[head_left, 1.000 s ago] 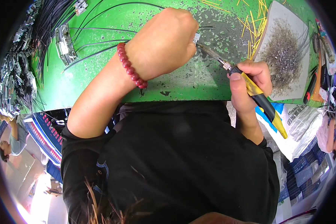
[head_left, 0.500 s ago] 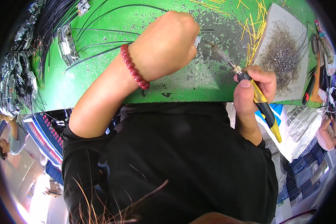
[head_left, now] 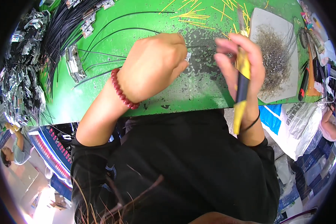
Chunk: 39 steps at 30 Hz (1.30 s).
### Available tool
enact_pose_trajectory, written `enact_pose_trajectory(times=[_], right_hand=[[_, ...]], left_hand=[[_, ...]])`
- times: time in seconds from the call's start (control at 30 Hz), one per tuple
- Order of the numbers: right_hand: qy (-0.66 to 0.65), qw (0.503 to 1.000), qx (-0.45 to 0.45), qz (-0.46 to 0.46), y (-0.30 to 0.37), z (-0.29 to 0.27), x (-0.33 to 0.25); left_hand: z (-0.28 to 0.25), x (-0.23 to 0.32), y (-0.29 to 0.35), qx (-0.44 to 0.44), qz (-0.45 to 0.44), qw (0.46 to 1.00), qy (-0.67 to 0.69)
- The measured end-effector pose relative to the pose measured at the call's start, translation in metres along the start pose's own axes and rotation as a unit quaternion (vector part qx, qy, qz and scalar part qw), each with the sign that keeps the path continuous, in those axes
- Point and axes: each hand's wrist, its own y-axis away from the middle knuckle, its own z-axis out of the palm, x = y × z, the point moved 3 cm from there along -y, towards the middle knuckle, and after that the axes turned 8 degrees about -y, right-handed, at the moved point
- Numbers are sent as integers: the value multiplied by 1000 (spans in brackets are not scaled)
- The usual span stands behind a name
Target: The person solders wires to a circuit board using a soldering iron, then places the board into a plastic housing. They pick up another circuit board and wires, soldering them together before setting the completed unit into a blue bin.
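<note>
My left hand (head_left: 156, 63) is a loose fist over the green tabletop, its back up and a red bead bracelet (head_left: 120, 91) on the wrist. A small silvery part (head_left: 188, 57) peeks out at its fingertips; most of what it grips is hidden. Thin black wires (head_left: 104, 56) run from under the hand to a metal housing (head_left: 75, 63) on the left. Across from it, my right hand (head_left: 246, 63) holds a yellow-and-black soldering iron (head_left: 242, 86). The iron's tip points to the far side, somewhat blurred. Thumb and forefinger are spread, with the handle lying against the hand.
Metal housings (head_left: 24, 82) and black cables (head_left: 59, 41) are heaped at the left. Yellow sticks (head_left: 192, 16) lie scattered at the far side. A grey board (head_left: 265, 18) bearing dark debris is at the right, with tools (head_left: 311, 80) beyond. Other people sit at both rims.
The soldering iron has swung from slanting toward my left hand to pointing at the far side, and my right thumb and forefinger have spread. My left hand has shifted left with the silvery part.
</note>
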Motion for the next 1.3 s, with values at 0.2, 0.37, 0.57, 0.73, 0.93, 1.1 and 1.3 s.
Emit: enact_pose_trajectory(times=[0.2,0.37,0.57,0.73,0.93,1.1,1.3], right_hand=[[16,996,-42,-77,-13,20,-6],[-98,992,-61,48,-4,25,-8],[-60,996,-6,-60,15,21,-8],[-109,994,3,-24,13,23,-8],[-113,993,-16,-18,11,26,-3],[-102,994,-11,-41,11,26,-1],[-98,994,-21,-37,13,26,1]], left_hand=[[-9,6,3,70,5,994,89],[-1,6,8,145,-92,976,134],[1,7,11,158,-106,973,131],[3,7,13,148,-115,970,153],[5,7,14,143,-105,969,174],[6,9,14,104,-108,976,156],[8,10,16,107,-86,980,144]])
